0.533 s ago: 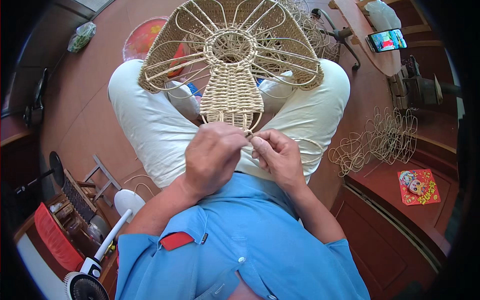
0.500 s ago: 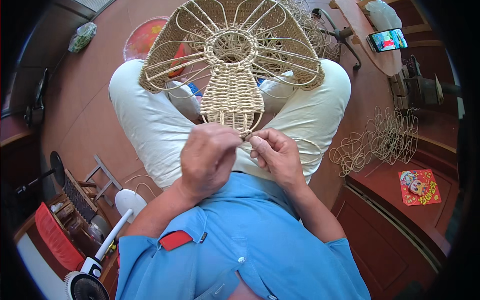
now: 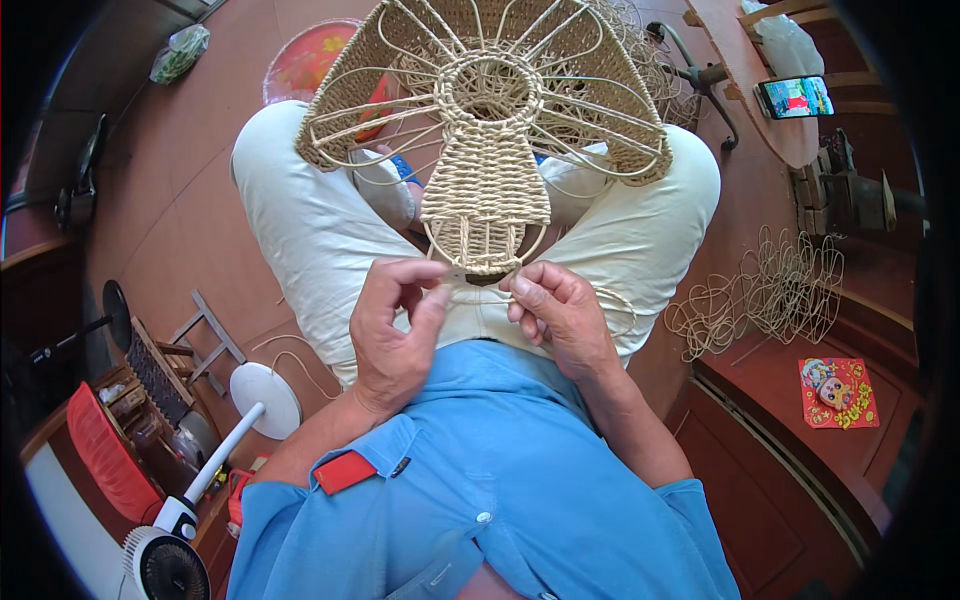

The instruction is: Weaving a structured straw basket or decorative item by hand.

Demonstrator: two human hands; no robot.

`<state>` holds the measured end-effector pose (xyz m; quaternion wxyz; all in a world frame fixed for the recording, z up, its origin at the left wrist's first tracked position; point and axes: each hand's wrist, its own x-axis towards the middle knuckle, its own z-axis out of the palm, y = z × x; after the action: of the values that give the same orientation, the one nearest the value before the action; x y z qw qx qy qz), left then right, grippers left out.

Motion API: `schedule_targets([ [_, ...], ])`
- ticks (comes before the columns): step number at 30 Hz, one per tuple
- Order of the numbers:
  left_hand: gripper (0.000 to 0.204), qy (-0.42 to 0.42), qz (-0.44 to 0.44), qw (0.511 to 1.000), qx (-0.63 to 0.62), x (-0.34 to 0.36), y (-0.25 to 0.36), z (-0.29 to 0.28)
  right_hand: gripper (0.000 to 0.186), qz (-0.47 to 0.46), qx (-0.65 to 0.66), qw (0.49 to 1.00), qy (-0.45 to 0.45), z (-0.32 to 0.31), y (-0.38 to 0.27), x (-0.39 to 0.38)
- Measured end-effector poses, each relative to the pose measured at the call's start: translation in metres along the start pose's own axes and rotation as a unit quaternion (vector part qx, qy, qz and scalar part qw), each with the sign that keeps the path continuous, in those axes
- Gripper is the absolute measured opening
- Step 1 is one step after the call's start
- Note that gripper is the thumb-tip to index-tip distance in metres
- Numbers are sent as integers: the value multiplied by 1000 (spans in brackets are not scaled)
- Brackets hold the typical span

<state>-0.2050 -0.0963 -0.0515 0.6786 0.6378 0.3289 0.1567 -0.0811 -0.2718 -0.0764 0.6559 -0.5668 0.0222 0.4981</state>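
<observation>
Left hand [image 3: 395, 325], grip spread apart, and right hand [image 3: 562, 308], grip pinched on a pale cord [image 3: 475, 300] running leftward between them, lie just beside the near rim [image 3: 487, 268] of the woven piece [image 3: 492, 185], whose long axis extends away between the trousered knees [image 3: 275, 165].

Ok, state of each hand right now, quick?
Left hand: open, thumb and fingertips apart.
Right hand: closed, pinching a thin cord.
</observation>
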Motion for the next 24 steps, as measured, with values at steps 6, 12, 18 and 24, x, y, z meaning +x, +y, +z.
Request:
schedule_targets([
  [6,39,-92,323,885,321,34,15,16,20,-1,5,1000,1,-1,-3,-1],
  [12,27,-100,335,861,369,42,18,21,18,-6,39,999,-8,1,-1,-5],
  [18,22,-127,329,856,378,43,27,22,17,-33,11,999,-4,3,-4,-16],
  [24,21,-141,336,854,370,43,21,20,17,-41,6,999,7,0,2,-4],
])
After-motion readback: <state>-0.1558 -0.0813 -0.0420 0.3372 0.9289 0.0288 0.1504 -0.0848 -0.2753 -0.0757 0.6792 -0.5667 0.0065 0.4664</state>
